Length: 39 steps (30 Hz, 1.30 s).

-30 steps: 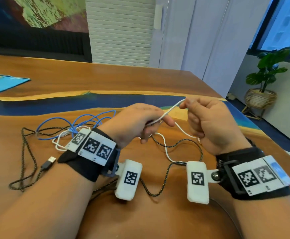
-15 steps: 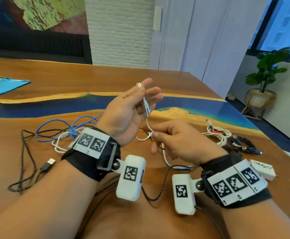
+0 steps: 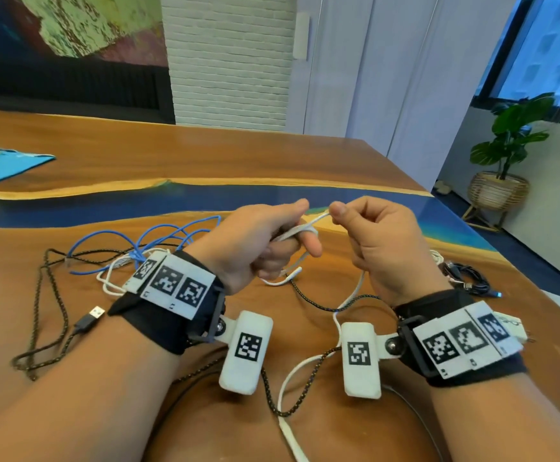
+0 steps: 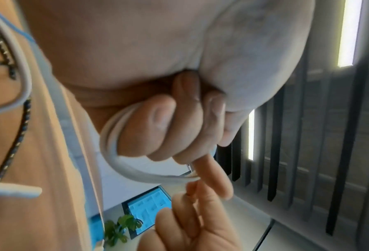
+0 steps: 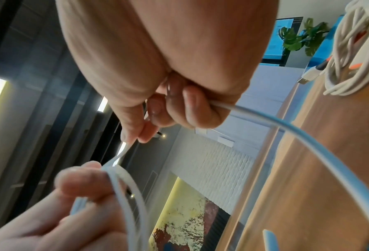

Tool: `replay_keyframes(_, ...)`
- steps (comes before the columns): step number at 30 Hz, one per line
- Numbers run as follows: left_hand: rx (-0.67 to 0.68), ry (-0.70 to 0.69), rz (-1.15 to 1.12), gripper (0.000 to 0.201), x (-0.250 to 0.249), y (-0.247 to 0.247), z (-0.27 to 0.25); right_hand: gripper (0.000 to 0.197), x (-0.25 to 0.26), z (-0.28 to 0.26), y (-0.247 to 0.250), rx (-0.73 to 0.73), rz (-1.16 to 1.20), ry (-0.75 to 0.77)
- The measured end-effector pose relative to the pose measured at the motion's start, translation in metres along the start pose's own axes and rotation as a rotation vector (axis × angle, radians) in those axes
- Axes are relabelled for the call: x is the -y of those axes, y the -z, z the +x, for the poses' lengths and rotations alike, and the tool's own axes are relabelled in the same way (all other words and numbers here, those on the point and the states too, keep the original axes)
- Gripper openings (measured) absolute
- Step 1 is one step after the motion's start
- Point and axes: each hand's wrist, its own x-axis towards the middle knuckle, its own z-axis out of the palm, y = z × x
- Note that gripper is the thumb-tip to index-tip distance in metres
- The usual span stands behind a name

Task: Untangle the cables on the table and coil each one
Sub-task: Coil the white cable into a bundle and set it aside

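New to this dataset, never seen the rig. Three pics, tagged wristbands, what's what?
No robot: a person with cameras on the head and both wrists. The head view looks down at the wooden table; each wrist view looks along its hand. The left hand has the white cable looped around its fingers, while the right hand pinches the same cable. On the table lie a blue cable, a black braided cable and, at right, an already coiled white bundle.

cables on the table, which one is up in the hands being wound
The white cable, looped around the left hand fingers and pinched by the right hand. The blue cable and black braided cable lie on the table.
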Motion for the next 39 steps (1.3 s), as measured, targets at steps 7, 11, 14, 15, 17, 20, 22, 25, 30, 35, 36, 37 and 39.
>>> replay_keyframes(7, 0.0, -0.188, -0.671, 0.037, -0.008, 0.003, 0.004, 0.025, -0.004, -0.004, -0.012, 0.12, 0.001, -0.157)
replay_keyframes(11, -0.255, -0.311, -0.631, 0.035, -0.008, 0.001, 0.009, 0.027, -0.004, -0.012, -0.025, 0.32, -0.011, -0.241)
replay_keyframes(14, -0.389, -0.346, -0.489, 0.025, -0.003, -0.002, 0.013, 0.018, -0.004, -0.014, -0.029, 0.402, -0.004, -0.252)
replay_keyframes(15, -0.412, -0.345, -0.438, 0.022, -0.002, -0.003, 0.014, 0.016, -0.004, -0.014, -0.029, 0.42, 0.004, -0.258)
replay_keyframes(17, -0.448, -0.317, -0.282, 0.019, 0.001, -0.005, 0.014, 0.015, -0.003, -0.014, -0.027, 0.463, 0.013, -0.261)
replay_keyframes(20, -0.421, -0.206, 0.055, 0.022, 0.006, -0.005, 0.013, 0.013, -0.003, -0.015, -0.027, 0.468, 0.033, -0.232)
replay_keyframes(22, -0.381, -0.147, 0.208, 0.023, 0.008, -0.001, 0.013, 0.015, -0.003, -0.013, -0.027, 0.377, 0.097, -0.188)
replay_keyframes(25, -0.236, -0.067, 0.284, 0.027, 0.006, 0.004, 0.009, 0.016, 0.002, -0.008, -0.018, 0.214, 0.244, -0.14)
replay_keyframes(30, -0.041, 0.016, 0.234, 0.048, 0.001, 0.0, 0.003, 0.012, 0.001, -0.004, -0.008, 0.099, 0.304, -0.14)
replay_keyframes(35, -0.142, -0.073, -0.023, 0.038, -0.003, 0.006, 0.001, 0.01, -0.005, 0.0, -0.005, 0.08, 0.183, -0.139)
replay_keyframes(36, -0.189, -0.073, -0.106, 0.038, -0.004, 0.008, 0.003, 0.011, -0.006, 0.0, -0.003, 0.1, 0.148, -0.147)
replay_keyframes(37, -0.24, -0.075, -0.198, 0.038, -0.005, 0.011, 0.004, 0.012, -0.007, 0.0, -0.002, 0.133, 0.105, -0.154)
replay_keyframes(39, -0.34, -0.101, -0.357, 0.038, -0.007, 0.019, 0.007, 0.014, -0.01, -0.002, 0.0, 0.21, -0.04, -0.173)
